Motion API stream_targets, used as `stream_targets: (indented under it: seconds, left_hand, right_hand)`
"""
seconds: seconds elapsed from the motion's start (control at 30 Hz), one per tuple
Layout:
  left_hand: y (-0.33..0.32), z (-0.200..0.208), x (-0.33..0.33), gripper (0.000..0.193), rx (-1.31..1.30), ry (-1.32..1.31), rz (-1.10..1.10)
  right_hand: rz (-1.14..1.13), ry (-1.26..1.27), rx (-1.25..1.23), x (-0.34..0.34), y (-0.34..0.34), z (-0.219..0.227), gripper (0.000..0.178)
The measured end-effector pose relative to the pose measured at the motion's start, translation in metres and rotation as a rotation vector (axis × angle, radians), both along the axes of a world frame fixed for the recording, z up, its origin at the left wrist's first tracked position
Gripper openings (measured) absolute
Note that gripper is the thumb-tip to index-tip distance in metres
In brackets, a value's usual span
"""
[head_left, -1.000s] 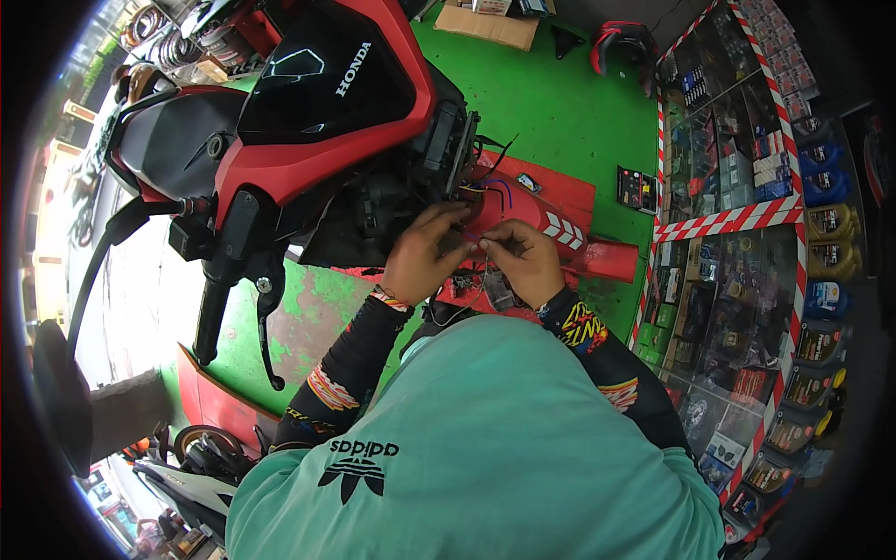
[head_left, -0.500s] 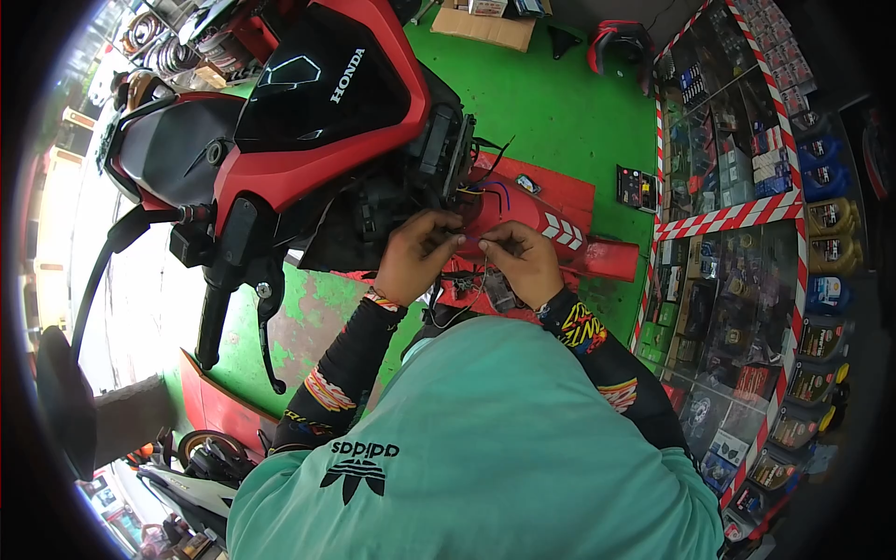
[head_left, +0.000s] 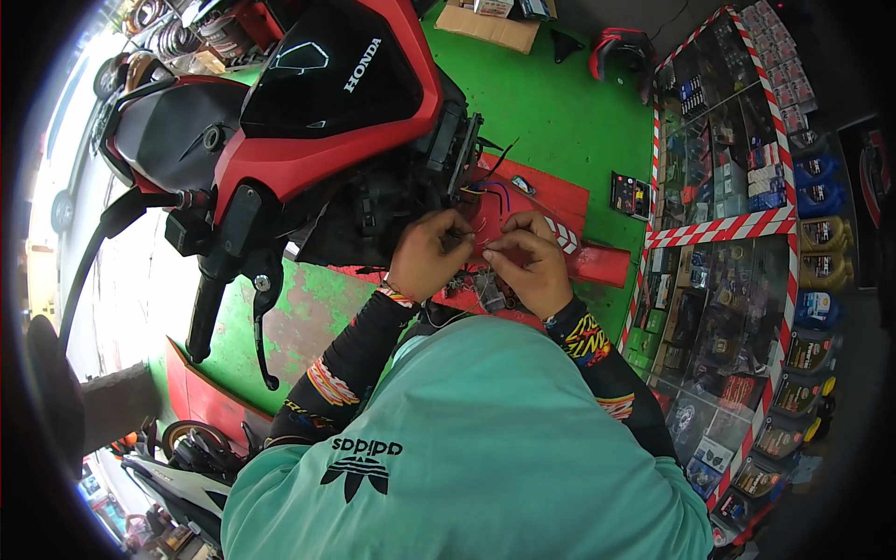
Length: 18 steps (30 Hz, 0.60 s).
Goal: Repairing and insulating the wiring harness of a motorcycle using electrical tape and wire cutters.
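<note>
Thin coloured wires are pinched in both my hands: left hand and right hand almost touching, fingers curled tight (too small to see more), right beside the red scooter's open front, green floor behind.

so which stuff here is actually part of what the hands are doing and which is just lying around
In hand:
- left hand and right hand, fingers pinching thin wires
- red and black motorcycle, front opened up
- small parts under the hands

Lying about:
- cardboard box on the green floor
- small dark packet
- red plastic part
- glass cabinet of packaged goods
</note>
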<state>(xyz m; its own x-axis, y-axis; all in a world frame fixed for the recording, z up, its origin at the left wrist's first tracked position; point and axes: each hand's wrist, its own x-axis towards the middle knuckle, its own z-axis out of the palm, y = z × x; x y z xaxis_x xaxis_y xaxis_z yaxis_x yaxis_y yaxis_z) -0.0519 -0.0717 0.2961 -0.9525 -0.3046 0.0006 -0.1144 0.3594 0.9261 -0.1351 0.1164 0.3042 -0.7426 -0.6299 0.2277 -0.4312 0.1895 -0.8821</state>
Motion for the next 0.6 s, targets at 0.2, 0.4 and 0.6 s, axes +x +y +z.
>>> stream_targets:
  seconds: [0.2,0.4,0.6]
  left_hand:
    - [0.002,0.003,0.002,0.014,-0.077,0.136,-0.057]
    - [0.002,-0.001,0.002,0.012,-0.114,0.128,-0.06]
    - [0.01,-0.006,-0.002,0.013,-0.067,0.27,-0.016]
  right_hand:
    - [0.108,0.089,0.003,-0.007,-0.007,0.006,0.015]
    - [0.181,0.253,0.081,-0.012,-0.008,0.012,0.015]
    - [0.107,0.268,0.068,-0.005,-0.009,0.009,0.013]
